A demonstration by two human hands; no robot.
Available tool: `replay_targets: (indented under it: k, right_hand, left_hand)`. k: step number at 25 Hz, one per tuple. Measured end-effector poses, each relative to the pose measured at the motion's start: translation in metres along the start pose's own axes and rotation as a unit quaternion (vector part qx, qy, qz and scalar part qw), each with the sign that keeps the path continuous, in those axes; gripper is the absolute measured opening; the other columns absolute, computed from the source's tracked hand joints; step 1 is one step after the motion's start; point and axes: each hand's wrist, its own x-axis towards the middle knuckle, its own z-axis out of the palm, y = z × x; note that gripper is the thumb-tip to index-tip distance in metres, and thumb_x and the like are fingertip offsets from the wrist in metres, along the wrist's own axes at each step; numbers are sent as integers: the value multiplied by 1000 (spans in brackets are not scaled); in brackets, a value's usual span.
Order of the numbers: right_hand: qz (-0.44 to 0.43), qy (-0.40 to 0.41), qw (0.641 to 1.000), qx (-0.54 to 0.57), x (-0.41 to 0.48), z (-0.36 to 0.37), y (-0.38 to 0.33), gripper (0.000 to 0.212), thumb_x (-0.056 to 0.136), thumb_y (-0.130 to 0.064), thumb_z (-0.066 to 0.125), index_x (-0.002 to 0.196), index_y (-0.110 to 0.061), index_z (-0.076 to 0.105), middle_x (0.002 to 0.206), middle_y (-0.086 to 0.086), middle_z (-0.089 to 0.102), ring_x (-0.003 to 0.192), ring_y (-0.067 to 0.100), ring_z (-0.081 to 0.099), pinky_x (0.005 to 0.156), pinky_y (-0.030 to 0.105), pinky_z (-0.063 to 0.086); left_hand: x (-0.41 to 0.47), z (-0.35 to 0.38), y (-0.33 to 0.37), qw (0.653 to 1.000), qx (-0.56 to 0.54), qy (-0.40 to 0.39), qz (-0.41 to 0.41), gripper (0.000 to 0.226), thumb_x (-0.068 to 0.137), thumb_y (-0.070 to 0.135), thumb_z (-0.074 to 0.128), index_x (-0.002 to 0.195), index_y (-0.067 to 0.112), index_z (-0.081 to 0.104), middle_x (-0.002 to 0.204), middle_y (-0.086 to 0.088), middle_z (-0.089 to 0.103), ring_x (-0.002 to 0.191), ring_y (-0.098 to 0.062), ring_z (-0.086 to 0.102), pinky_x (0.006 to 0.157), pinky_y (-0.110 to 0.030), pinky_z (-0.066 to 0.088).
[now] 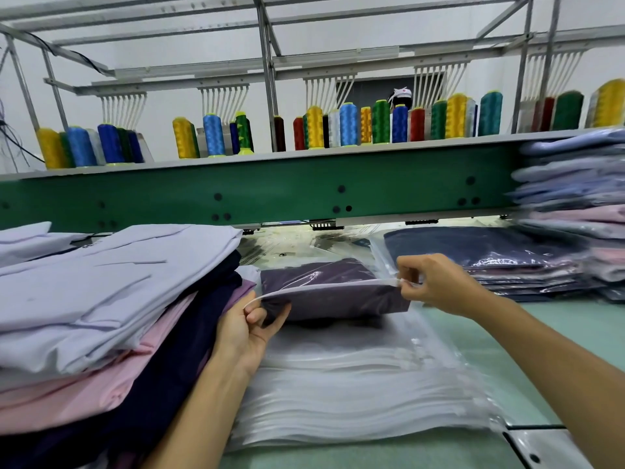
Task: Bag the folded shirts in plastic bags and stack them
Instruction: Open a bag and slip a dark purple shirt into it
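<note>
Your left hand [250, 330] comes up from below, the forearm lying along the edge of the pile of folded shirts [101, 299], and the palm is turned toward you. Its grip is closed: thumb and forefinger pinch the left end of the white closing strip [321, 286] of the plastic bag [338, 301], and the other fingers curl under that corner. Your right hand [436, 282] reaches in from the right with the arm nearly straight and the wrist a little raised. Its grip is also closed, the fingertips pinching the right end of the same strip, so the strip is stretched between your two hands. The purple shirt [318, 272] is inside this bag, folded, and the bag is held just above the pile of empty bags [355, 390], which lies flat on the pale green surface [575, 313] in front of you. The pile of folded shirts at your left has pale lilac on top, then pink and dark navy below. At your right, low stacks of bagged shirts [500, 262] lie on the surface, and behind them a taller stack [571, 184] is blurred. A green beam [270, 187] crosses behind the work, and thread cones [348, 125] in yellow, blue, green and red stand on the shelf above it. Any label on the bags or the cones is too small to read.
</note>
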Motion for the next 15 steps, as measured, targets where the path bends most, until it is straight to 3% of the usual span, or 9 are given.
replay_targets:
  k: [4, 7, 9, 11, 13, 15]
  right_hand:
    - [14, 6, 999, 33, -2, -2, 3, 23, 81, -19, 65, 69, -21, 45, 63, 0, 55, 54, 10, 37, 53, 29, 32]
    - [18, 33, 995, 92, 0, 1, -1, 24, 78, -14, 66, 68, -18, 45, 65, 6, 55, 56, 10, 34, 54, 29, 31]
    - [24, 72, 990, 116, 3, 3, -7, 23, 76, -13, 66, 68, -14, 45, 65, 9, 55, 57, 11, 35, 54, 31, 32]
    - [22, 118, 983, 140, 5, 5, -14, 23, 74, -13, 66, 68, -13, 44, 63, 11, 52, 57, 11, 34, 53, 32, 32]
    - [7, 140, 975, 172, 5, 7, -27, 21, 72, -14, 64, 67, -11, 44, 62, 11, 49, 57, 11, 34, 53, 32, 32]
    - [-12, 132, 969, 207, 3, 6, -41, 18, 70, -16, 61, 67, -7, 46, 59, 8, 49, 56, 10, 36, 53, 34, 33]
  left_hand:
    - [1, 0, -1, 1000, -18, 5, 20, 16, 103, 5, 41, 93, 10, 53, 54, 7, 26, 38, -7, 27, 90, -59, 54]
    - [1, 8, 0, 996, -65, 51, 35, 19, 101, 14, 49, 81, 14, 49, 54, 5, 38, 44, -6, 38, 100, -63, 46]
    - [-1, 21, -1, 989, -121, 84, 33, 27, 93, 38, 61, 87, 15, 48, 78, -3, 53, 68, -12, 57, 96, -68, 46]
    - [-6, 38, -10, 990, -100, 98, 1, 58, 80, 60, 69, 113, 17, 50, 111, -10, 52, 102, -24, 59, 90, -70, 47]
    - [-12, 59, -30, 990, 10, 124, -68, 79, 71, 65, 74, 131, 23, 46, 127, -12, 49, 116, -32, 51, 86, -67, 50]
    - [-14, 80, -48, 978, 96, 149, -110, 83, 72, 54, 78, 138, 22, 39, 133, -15, 48, 115, -40, 51, 81, -66, 53]
